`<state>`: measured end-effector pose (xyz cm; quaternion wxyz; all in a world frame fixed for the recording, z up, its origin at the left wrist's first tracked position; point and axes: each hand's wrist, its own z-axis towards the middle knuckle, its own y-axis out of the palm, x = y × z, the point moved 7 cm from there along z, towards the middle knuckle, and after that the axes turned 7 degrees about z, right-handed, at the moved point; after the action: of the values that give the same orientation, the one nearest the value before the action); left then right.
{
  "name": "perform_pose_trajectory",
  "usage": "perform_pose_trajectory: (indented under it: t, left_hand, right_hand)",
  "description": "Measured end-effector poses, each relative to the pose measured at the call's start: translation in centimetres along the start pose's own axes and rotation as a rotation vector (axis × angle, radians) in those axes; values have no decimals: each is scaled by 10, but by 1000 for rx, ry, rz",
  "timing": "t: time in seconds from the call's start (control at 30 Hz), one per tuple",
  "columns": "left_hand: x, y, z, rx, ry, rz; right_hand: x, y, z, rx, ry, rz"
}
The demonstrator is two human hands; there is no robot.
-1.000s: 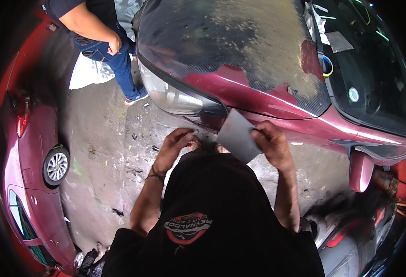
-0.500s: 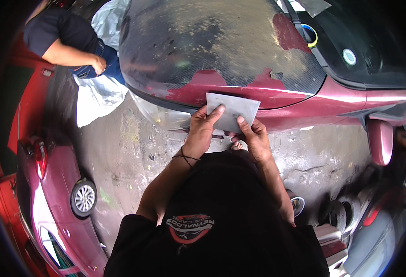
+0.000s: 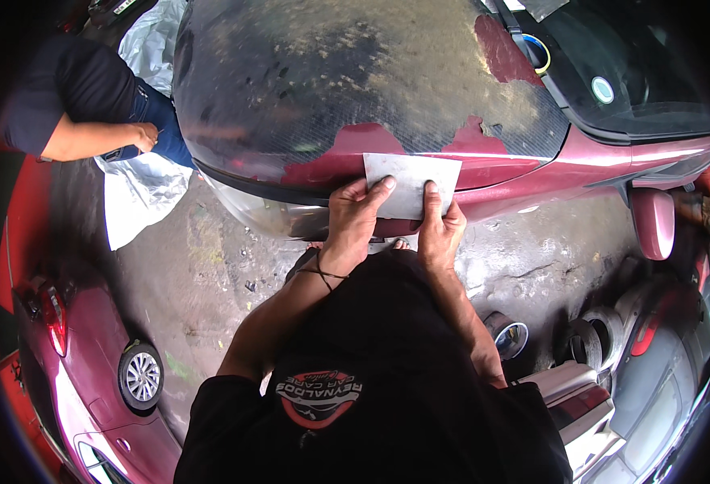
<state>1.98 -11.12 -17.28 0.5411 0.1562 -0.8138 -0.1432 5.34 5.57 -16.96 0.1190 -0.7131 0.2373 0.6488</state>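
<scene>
A thin, pale grey rectangular sheet [image 3: 411, 179] is held flat between both hands, over the near edge of a maroon car. My left hand [image 3: 352, 219] pinches its lower left part, thumb on top. At its lower right, my right hand [image 3: 440, 230] grips with the thumb on top and the fingers partly hidden beneath. Just beyond the sheet lies the car's hood [image 3: 444, 77], its dark carbon-patterned layer worn and dusty. Jagged patches of maroon paint [image 3: 363, 139] show along the near side of that hood.
At the left a co-worker [image 3: 81, 97] in dark clothes stands beside the hood, near white sheeting [image 3: 141, 194]. A second maroon car [image 3: 101, 347] is at lower left. A tape roll [image 3: 537, 55] rests by the windshield; the side mirror [image 3: 652, 226] juts out right. Tyres [image 3: 585, 343] stand at lower right.
The sheet has turned from tilted to nearly level, still in both hands. My right thumb now points more straight up along it. The co-worker and the cars appear shifted left in view.
</scene>
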Motion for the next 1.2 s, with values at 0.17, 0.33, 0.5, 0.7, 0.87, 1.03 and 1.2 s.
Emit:
perform_pose_trajectory:
  t: [0.17,0.33,0.5,0.7,0.87,1.03,1.2]
  left_hand:
    - [2,0,1,31,-2,-10]
    - [3,3,5,30,7,-23]
    - [6,4,6,35,-8,-19]
    - [17,11,0,32,-53,-25]
    - [19,18,-2,3,-82,-63]
    - [7,19,4,20,-96,-78]
    - [10,29,2,29,-108,-104]
  right_hand:
    - [-3,2,0,29,-2,33]
    - [-6,1,4,20,21,24]
    - [-11,3,4,17,93,26]
    - [-10,-3,6,19,129,-34]
    - [-21,-3,10,9,168,-17]
    - [-30,-2,19,-2,212,-32]
    - [-44,0,29,-10,220,42]
